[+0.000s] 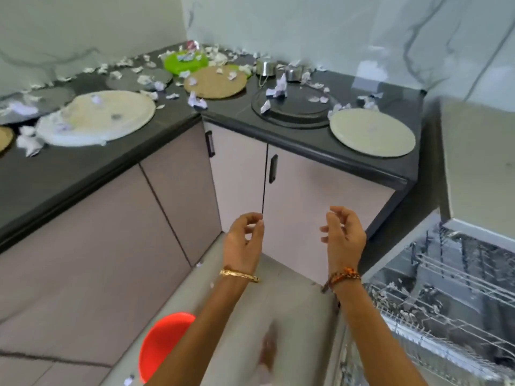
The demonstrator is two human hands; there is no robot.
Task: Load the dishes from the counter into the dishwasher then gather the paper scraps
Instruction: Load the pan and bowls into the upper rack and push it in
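The person's left hand [245, 240] and right hand [344, 236] are hanging loosely curled, fingers [338, 211] holding nothing. The dishes are lying on the dark surface [306, 140] well above and beyond those fingers: a cream plate [372, 132] nearest the right hand, a black plate [295, 110] beside it. The dishwasher rack [446, 296] is standing open just right of the right fingers. Paper scraps [278, 89] are littering the plates, so lifting one carelessly is likely to be spilling scraps into the rack or onto the floor.

Both hands, left hand [243, 240] and right hand [344, 236], are hovering empty with loosely curled fingers; dishwasher rack [446, 296] is sitting at 4 o'clock, paper-strewn counter [278, 126] at 12.
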